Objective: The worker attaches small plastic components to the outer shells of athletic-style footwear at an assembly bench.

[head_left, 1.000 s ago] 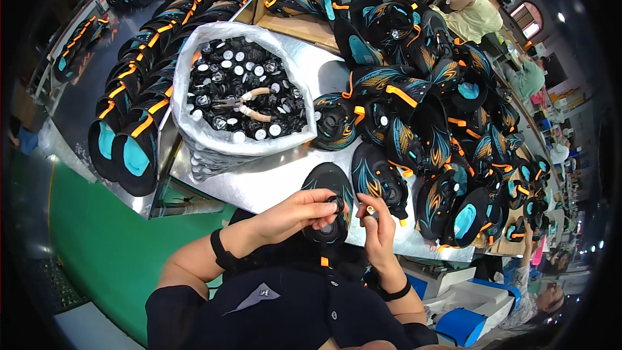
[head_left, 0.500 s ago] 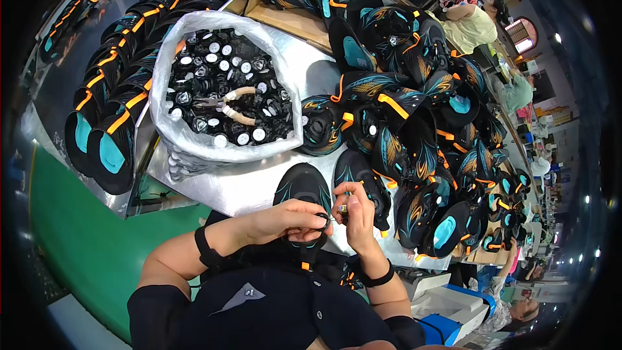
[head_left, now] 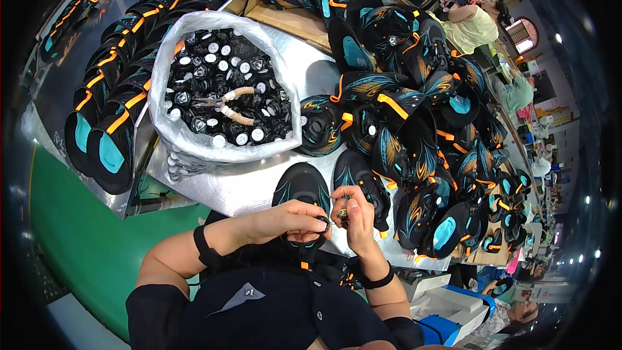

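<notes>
My left hand [head_left: 299, 220] is closed, pinching a small black part [head_left: 322, 220] between thumb and fingertips. Close beside it, my right hand [head_left: 355, 218] is closed around a small tool [head_left: 343, 213] with a yellowish piece and a thin metal tip. That tip points at the black part; whether they touch is too small to tell. Beneath my hands a black shoe upper [head_left: 300, 181] lies toe away from me, with an orange tab [head_left: 304, 265] at its near end. Another dark upper [head_left: 363, 185] lies just right of it.
A white plastic bag [head_left: 163, 110] full of black and white round dials stands left of centre, pliers [head_left: 236, 115] on top. Shoe uppers are heaped at right [head_left: 414, 123]; stacked rows [head_left: 123, 104] line the left. Behind is a cardboard box [head_left: 295, 23]. Other people work at far right.
My hands stay almost in place, with the right fingers and tool shifting very slightly. At the right, a co-worker's raised arm has come down.
</notes>
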{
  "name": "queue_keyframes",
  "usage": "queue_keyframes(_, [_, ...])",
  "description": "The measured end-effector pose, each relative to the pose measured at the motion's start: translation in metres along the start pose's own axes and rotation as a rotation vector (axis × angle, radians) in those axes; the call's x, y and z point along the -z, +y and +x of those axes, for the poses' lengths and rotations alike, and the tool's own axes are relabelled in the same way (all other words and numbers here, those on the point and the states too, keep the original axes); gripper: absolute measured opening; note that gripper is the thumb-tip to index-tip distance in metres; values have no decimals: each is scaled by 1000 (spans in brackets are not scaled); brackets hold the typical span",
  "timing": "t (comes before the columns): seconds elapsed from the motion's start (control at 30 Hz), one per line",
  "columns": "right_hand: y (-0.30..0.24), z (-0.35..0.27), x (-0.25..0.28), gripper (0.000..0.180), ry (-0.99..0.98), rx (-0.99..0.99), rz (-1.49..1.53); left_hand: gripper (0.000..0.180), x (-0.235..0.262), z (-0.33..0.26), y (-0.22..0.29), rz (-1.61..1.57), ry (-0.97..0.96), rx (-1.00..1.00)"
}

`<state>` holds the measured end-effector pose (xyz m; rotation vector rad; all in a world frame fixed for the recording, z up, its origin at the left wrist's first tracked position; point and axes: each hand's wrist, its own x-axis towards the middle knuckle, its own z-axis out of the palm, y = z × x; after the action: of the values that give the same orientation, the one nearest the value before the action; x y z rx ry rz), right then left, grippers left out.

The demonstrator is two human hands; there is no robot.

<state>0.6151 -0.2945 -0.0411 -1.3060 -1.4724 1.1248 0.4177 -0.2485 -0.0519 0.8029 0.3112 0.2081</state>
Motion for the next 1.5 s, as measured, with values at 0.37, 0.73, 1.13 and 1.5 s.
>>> queue_keyframes(0.37, [3,-14,-2,39,68,-42,53,27,-4,-10,4,30,45,-39])
queue_keyframes(0.73, [-1,-17,-5,41,92,-39,37,26,-9,-11,4,96,44,-38])
queue_keyframes(1.13, [-3,-34,-9,37,188,-41,205,27,-17,-17,-1,253,137,-128])
queue_keyframes(1.5, [6,-70,-19,8,194,-22,-251,22,8,10,-24,-188,400,-328])
